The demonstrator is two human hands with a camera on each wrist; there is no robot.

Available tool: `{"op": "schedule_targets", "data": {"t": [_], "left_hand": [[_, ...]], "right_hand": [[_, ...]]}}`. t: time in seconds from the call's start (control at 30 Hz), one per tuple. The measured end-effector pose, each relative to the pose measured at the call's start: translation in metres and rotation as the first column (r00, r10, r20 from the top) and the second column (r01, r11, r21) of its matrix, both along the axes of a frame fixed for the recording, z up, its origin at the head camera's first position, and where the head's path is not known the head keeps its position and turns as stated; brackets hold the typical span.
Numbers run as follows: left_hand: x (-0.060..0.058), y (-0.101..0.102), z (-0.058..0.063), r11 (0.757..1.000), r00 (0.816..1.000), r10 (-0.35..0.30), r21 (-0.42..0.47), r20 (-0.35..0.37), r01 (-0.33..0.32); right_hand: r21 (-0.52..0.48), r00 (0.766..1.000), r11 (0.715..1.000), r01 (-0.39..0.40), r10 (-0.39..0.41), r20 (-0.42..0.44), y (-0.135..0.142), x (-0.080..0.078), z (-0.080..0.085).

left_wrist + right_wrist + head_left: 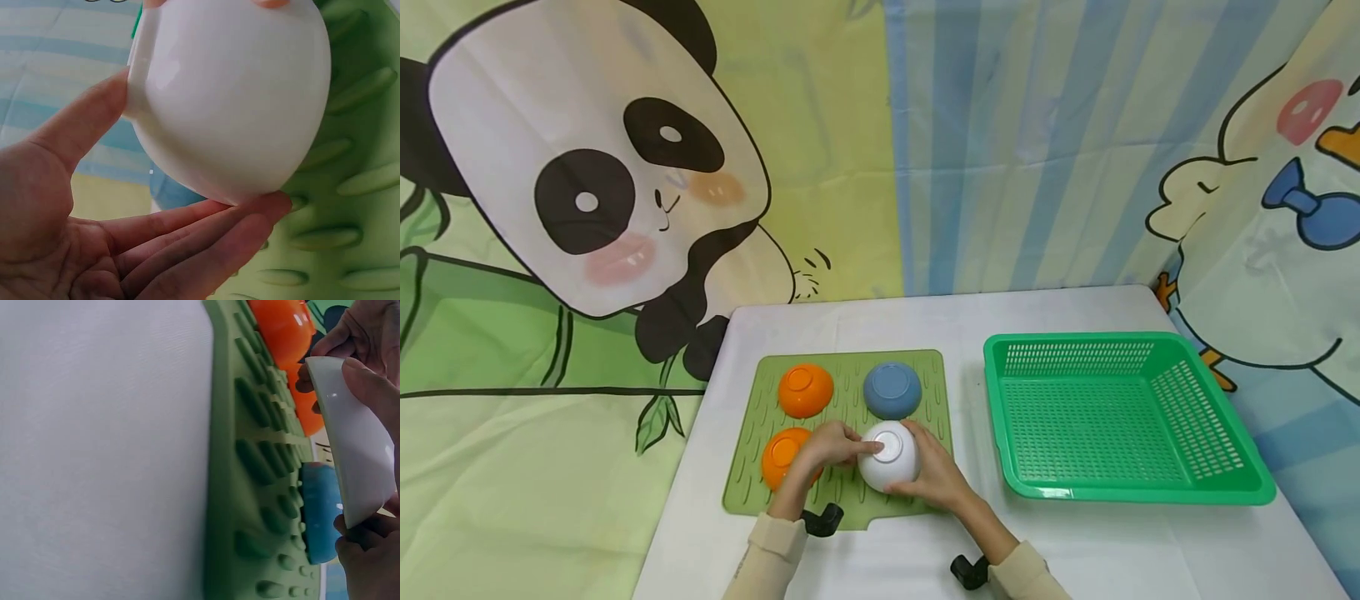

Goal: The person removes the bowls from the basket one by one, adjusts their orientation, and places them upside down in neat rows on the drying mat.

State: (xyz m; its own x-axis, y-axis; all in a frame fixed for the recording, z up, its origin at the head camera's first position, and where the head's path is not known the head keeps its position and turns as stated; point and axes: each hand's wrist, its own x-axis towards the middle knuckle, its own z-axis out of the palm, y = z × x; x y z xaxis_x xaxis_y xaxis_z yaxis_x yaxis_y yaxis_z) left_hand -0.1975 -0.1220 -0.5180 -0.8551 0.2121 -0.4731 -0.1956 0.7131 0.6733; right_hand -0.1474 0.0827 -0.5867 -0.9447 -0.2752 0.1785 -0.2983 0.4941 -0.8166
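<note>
A white bowl [874, 477] is held upside down, close over the front right of a green drying mat [850, 367]. My left hand [829, 447] holds it from the left, thumb on the foot ring and fingers at the rim, as the left wrist view shows. On the opposite side, my right hand [938, 475] grips the bowl across its rim between thumb and fingers. Behind it a blue bowl [892, 390] sits inverted on the mat. Two orange bowls stand inverted at left, one bowl [806, 390] at the back and another bowl [778, 457] partly hidden by my left hand.
A green plastic basket [1007, 467] with perforated walls stands right of the mat on the white-covered table [925, 567]. Cloth curtains [1045, 150] with a panda and a duck hang behind and beside the table.
</note>
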Motion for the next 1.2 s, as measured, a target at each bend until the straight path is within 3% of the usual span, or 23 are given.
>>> {"op": "schedule_targets", "data": {"t": [0.27, 0.53, 0.73, 1.2], "left_hand": [[0.0, 0.002, -0.011, 1.0, 1.0, 0.01, 0.015, 0.015, -0.01], [0.0, 0.004, -0.018, 0.999, 1.0, -0.009, -0.034, 0.0, 0.009], [0.0, 0.006, -0.017, 0.995, 0.999, -0.038, -0.088, -0.009, 0.038], [0.0, 0.009, -0.013, 0.989, 0.997, -0.076, -0.124, -0.003, 0.075]], "right_hand": [[0.047, 1.0, 0.999, 0.014, -0.015, 0.007, 0.0, 0.003, -0.015], [0.071, 1.0, 0.997, 0.018, -0.018, 0.008, 0.0, 0.004, -0.026], [0.081, 1.0, 0.997, 0.02, -0.022, 0.02, 0.0, 0.004, -0.03], [0.069, 1.0, 0.998, 0.006, -0.007, 0.014, 0.0, 0.003, -0.032]]}}
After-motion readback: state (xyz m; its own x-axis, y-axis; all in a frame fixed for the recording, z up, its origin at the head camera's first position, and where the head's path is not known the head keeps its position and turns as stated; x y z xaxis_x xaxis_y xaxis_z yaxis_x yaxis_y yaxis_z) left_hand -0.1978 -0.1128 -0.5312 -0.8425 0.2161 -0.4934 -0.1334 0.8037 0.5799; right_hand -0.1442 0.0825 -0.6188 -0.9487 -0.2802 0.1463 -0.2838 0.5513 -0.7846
